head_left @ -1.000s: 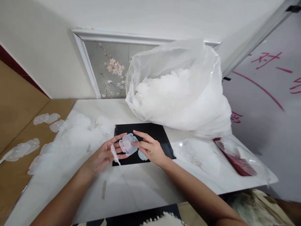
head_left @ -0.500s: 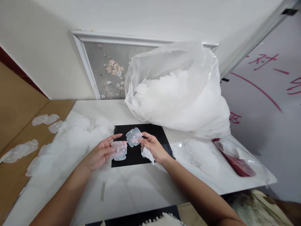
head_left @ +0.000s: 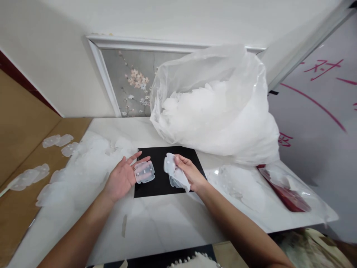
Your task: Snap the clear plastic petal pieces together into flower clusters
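Over the black mat (head_left: pixel 156 191), my left hand (head_left: pixel 121 178) is turned palm up with its fingers spread. A thin translucent plastic piece (head_left: pixel 144 172) with scalloped edges and small holes lies against those fingers; the thumb is off it. To the right, my right hand (head_left: pixel 192 173) pinches several similar plastic pieces (head_left: pixel 170 163) between thumb and fingers, one of them hanging tilted downward. Below them shows another translucent piece (head_left: pixel 174 182); whether it is held or lies on the mat I cannot tell.
A large clear bag (head_left: pixel 217 119) full of white pieces stands at the back. A pile of loose pieces (head_left: pixel 86 167) spreads to the left, some on cardboard (head_left: pixel 16 208). More pieces (head_left: pixel 240 186) and a red item in plastic (head_left: pixel 287 193) lie right.
My left thumb has come off the plastic piece and the left fingers have spread. My right hand has turned its pieces more upright and drawn slightly right. The view has shifted a little.
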Demonstrator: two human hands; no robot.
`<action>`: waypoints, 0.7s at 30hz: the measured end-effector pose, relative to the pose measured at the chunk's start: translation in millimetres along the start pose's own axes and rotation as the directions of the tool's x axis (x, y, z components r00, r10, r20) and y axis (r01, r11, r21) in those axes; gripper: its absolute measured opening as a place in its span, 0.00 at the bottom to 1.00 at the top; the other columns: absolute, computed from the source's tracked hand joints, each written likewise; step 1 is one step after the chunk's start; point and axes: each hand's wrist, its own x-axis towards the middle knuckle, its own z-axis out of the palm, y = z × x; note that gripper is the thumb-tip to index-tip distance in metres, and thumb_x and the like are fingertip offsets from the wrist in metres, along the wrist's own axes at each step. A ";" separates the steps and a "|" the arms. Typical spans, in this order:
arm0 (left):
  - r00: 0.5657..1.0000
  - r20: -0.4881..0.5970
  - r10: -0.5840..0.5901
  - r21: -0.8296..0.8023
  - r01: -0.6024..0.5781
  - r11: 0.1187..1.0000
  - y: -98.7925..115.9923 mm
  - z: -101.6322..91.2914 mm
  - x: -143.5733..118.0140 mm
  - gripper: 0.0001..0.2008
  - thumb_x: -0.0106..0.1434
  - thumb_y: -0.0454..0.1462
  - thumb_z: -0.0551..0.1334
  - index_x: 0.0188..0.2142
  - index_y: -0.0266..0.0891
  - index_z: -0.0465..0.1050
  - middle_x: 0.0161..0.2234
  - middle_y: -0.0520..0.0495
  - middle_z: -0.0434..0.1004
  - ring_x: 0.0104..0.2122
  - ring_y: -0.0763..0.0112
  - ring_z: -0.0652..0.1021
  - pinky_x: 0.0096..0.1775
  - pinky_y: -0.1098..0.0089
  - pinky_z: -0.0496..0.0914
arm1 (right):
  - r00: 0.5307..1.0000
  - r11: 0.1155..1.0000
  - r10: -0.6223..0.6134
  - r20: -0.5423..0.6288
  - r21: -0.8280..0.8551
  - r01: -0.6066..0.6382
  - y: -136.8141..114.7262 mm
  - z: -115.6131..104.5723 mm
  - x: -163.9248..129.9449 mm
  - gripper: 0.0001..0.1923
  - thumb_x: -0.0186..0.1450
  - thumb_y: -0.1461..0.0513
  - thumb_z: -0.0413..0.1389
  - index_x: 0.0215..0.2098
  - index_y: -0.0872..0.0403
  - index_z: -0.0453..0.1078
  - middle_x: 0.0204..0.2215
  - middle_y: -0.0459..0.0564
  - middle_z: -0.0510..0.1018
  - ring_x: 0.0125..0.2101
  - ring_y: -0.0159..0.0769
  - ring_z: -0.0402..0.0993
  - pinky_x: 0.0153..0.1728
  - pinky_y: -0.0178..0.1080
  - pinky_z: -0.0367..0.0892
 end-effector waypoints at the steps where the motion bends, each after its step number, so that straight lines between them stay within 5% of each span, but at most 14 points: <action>1: 1.000 0.013 0.006 -0.009 -0.005 1.000 -0.2 0.7 -0.8 0.27 0.66 0.51 0.55 0.59 0.39 0.65 0.59 0.32 0.71 0.62 0.48 0.66 0.58 0.44 0.61 | 1.000 1.000 0.004 -0.010 -0.021 -0.005 -0.2 -1.1 0.0 0.26 0.51 0.41 0.66 0.31 0.54 0.72 0.17 0.39 0.66 0.15 0.25 0.59 0.16 0.30 0.57; 5: 0.997 0.060 0.042 -0.024 -0.040 0.999 -0.6 1.6 -2.9 0.27 0.67 0.52 0.54 0.59 0.39 0.66 0.59 0.33 0.70 0.64 0.48 0.63 0.59 0.43 0.58 | 0.995 0.984 -0.068 -0.074 -0.168 0.055 -3.2 -1.9 -4.7 0.29 0.55 0.38 0.60 0.19 0.55 0.66 0.13 0.40 0.61 0.13 0.25 0.54 0.15 0.32 0.51; 8: 0.996 0.077 0.051 -0.019 -0.050 0.999 -1.2 1.5 -3.5 0.28 0.67 0.52 0.54 0.59 0.39 0.65 0.59 0.33 0.70 0.64 0.48 0.62 0.60 0.43 0.57 | 0.978 0.898 -0.208 -0.014 -0.398 0.185 -4.5 3.1 -13.0 0.23 0.53 0.46 0.66 0.22 0.54 0.66 0.15 0.39 0.63 0.16 0.26 0.57 0.19 0.32 0.55; 12: 0.995 0.090 0.050 -0.019 -0.048 0.999 -1.9 2.0 -4.8 0.28 0.67 0.53 0.54 0.59 0.39 0.65 0.59 0.33 0.70 0.64 0.47 0.63 0.60 0.43 0.56 | 0.909 0.529 -0.350 0.228 -0.752 0.393 5.5 10.1 -20.6 0.12 0.59 0.56 0.65 0.38 0.50 0.73 0.21 0.40 0.70 0.21 0.28 0.64 0.26 0.33 0.61; 15: 0.993 0.110 0.050 -0.014 -0.048 0.999 -2.4 4.9 -6.7 0.28 0.67 0.53 0.53 0.59 0.40 0.65 0.59 0.33 0.70 0.63 0.47 0.64 0.59 0.43 0.57 | 0.811 0.188 -0.362 0.460 -0.816 0.547 18.0 12.7 -19.3 0.13 0.67 0.59 0.56 0.50 0.47 0.72 0.30 0.45 0.76 0.24 0.29 0.68 0.27 0.32 0.63; 17: 0.992 0.116 0.042 0.013 -0.043 0.999 -3.5 7.4 -7.3 0.29 0.66 0.54 0.54 0.59 0.40 0.65 0.59 0.34 0.70 0.63 0.47 0.65 0.58 0.44 0.59 | 0.766 0.062 -0.368 0.527 -0.808 0.586 22.9 14.5 -17.0 0.13 0.69 0.60 0.53 0.51 0.47 0.72 0.31 0.46 0.74 0.23 0.29 0.67 0.25 0.32 0.61; 19: 0.995 0.100 0.024 0.105 -0.034 0.994 -4.7 7.5 -6.3 0.30 0.65 0.56 0.54 0.59 0.41 0.65 0.58 0.34 0.71 0.61 0.46 0.67 0.58 0.45 0.61 | 0.754 0.112 -0.425 0.501 -0.797 0.593 23.1 17.2 -15.4 0.11 0.69 0.59 0.53 0.45 0.48 0.75 0.30 0.47 0.71 0.24 0.29 0.67 0.25 0.32 0.62; 21: 0.995 0.025 0.098 0.309 -0.101 0.946 -4.7 2.2 -2.7 0.29 0.63 0.56 0.58 0.56 0.42 0.68 0.56 0.36 0.72 0.59 0.46 0.69 0.57 0.47 0.62 | 0.790 0.334 -0.475 0.388 -0.751 0.569 19.9 20.3 -14.5 0.08 0.67 0.58 0.55 0.35 0.51 0.75 0.32 0.48 0.72 0.29 0.31 0.70 0.28 0.32 0.65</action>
